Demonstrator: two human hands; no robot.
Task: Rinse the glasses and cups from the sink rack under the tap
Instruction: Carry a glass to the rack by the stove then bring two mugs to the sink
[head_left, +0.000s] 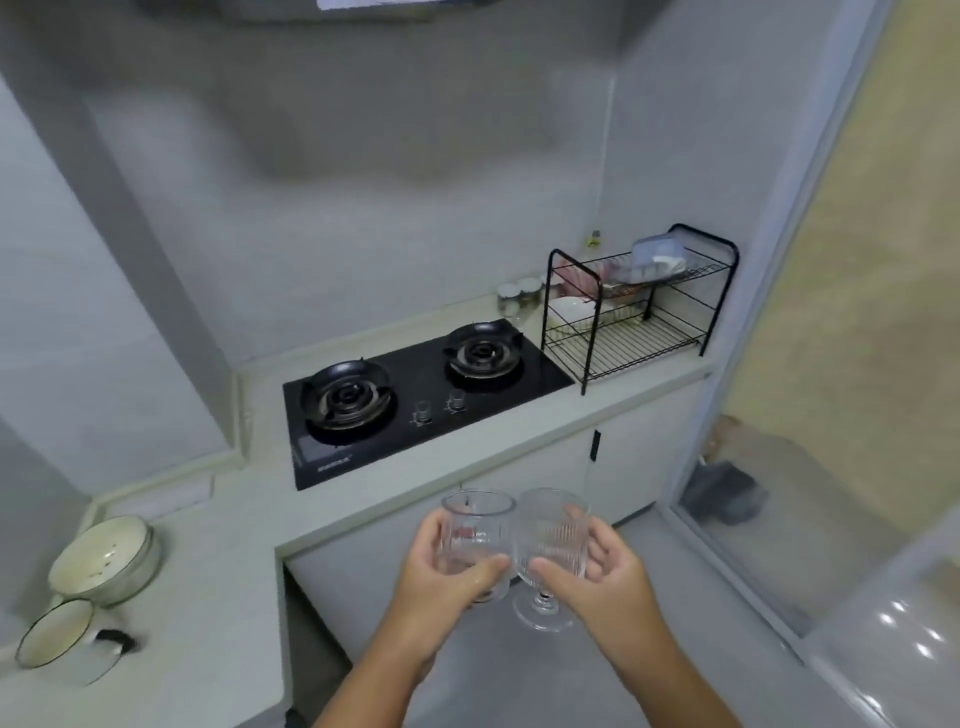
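Left hand (441, 571): lower centre of the frame; fingers curled round the left glass (475, 530), thumb across the front of its lower bowl, the other fingers behind it.
Right hand (597, 577): just right of the left hand; fingers curled round the right glass (553, 525), thumb at the bottom of its bowl, the other fingers on the far side.
Left glass: clear, ribbed, upright, held in the air in front of the counter edge; its lower part is hidden by the hand.
Right glass: clear, ribbed, with stem and round foot showing below the hand; upright, just beside the left glass. Whether the two touch cannot be told.
Counter (223, 571): pale, L-shaped, running from lower left to centre right.
Hob (415, 400): black, two burners, two knobs at its front; set into the counter at centre frame.
Rack (639, 322): black wire, two shelves, on the counter right of the hob; well apart from both glasses.
Box (657, 254): translucent, on the upper shelf.
Dishes (571, 312): white, at the left end of the lower shelf.
Jars (517, 296): small, against the wall, between hob and rack.
Bowl (104, 561): cream, dark-rimmed, tilted, on the counter at lower left.
Mug (62, 639): cream, dark handle, lying on its side just below the bowl.
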